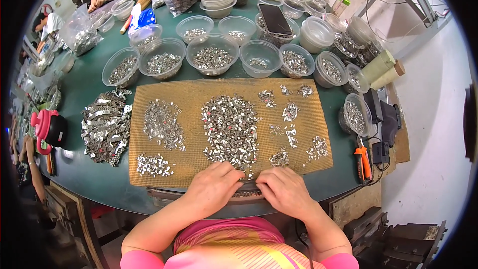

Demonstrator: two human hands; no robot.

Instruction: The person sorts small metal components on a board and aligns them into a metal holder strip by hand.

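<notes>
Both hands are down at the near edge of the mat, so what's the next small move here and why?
Probably the right hand should reach forward to the big pile of small metal pieces and pull a few nearer. Both it and the left hand rest on a dark strip at the mat edge, and the pile lies just beyond.

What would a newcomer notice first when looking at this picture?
First, the big pile of small shiny metal pieces in the middle of the tan mat, with smaller heaps around it. Behind the mat stands a row of clear plastic bowls holding similar pieces. At the near edge, the left hand and right hand rest together over a row of pieces.
</notes>
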